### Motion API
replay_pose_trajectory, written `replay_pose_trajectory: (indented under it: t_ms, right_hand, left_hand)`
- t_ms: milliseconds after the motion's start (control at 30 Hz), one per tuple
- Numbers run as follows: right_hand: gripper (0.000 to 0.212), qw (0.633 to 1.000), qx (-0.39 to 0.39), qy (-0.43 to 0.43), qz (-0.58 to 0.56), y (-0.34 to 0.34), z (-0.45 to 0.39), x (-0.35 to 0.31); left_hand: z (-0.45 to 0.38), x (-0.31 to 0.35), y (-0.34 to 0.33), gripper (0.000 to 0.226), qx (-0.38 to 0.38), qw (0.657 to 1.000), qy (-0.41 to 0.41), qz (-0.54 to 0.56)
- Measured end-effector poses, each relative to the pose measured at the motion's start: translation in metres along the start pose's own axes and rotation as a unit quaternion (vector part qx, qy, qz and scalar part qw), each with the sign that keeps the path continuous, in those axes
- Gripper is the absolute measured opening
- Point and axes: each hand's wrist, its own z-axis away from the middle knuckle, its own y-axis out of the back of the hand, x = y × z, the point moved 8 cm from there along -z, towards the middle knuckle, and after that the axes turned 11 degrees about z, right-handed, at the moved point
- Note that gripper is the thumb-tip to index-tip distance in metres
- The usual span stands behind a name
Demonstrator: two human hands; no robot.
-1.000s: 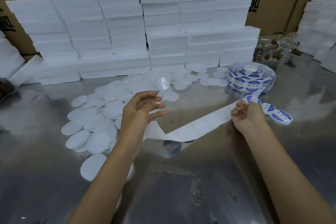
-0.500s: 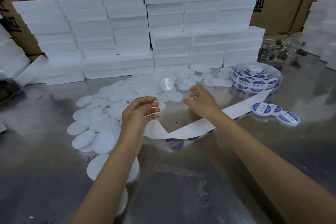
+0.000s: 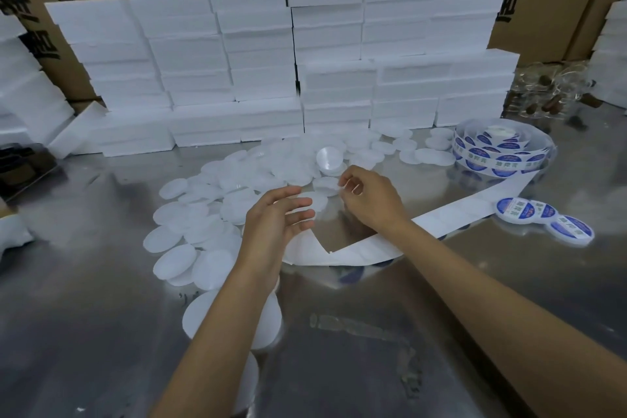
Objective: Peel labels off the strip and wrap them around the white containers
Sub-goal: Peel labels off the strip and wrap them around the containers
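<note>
On steel table point(image 3: 441, 332), flat round white containers point(image 3: 271, 166), blue-printed labels point(image 3: 481, 154)

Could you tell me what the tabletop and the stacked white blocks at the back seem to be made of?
The tabletop looks like brushed steel: grey, with blurred reflections. The stacked white blocks look like foam, probably polystyrene: matte, with rough edges.

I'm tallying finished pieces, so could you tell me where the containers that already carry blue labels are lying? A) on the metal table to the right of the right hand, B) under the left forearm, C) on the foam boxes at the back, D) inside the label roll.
A: the labelled containers lie on the metal table, right of the right hand and in front of the label roll.
</note>
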Motion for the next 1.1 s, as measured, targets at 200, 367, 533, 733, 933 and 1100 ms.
replay_pose_trajectory:
  t_ms: [200, 367, 533, 733, 933, 1100]
  right_hand:
    - [0.009, 0.992, 0.101, 0.069, -0.008, 0.045, 0.033, -0.034]
    - [0.019, 0.975, 0.145, 0.163, -0.031, 0.073, 0.072, -0.080]
    - [0.013, 0.969, 0.207, 0.131, -0.030, 0.089, 0.084, -0.086]
    - [0.026, 0.984, 0.100, 0.146, 0.028, 0.084, 0.084, -0.072]
    - [0.038, 0.971, -0.212, 0.106, -0.030, 0.066, 0.097, -0.028]
    - [0.015, 0.964, -0.223, 0.143, 0.001, 0.042, 0.113, -0.019]
  left_hand:
    - [0.008, 0.004, -0.001, 0.023, -0.007, 1.000, 0.009, 0.025]
    - [0.020, -0.002, -0.022, 0.039, -0.088, 0.987, 0.108, 0.084]
    - [0.036, 0.000, -0.049, 0.036, -0.234, 0.955, 0.141, 0.110]
    - [0.032, 0.003, -0.046, 0.034, -0.212, 0.972, 0.075, 0.074]
    - [0.032, 0.016, -0.043, 0.032, -0.154, 0.986, -0.052, -0.040]
    - [0.031, 0.027, -0.042, 0.033, -0.155, 0.977, -0.104, -0.099]
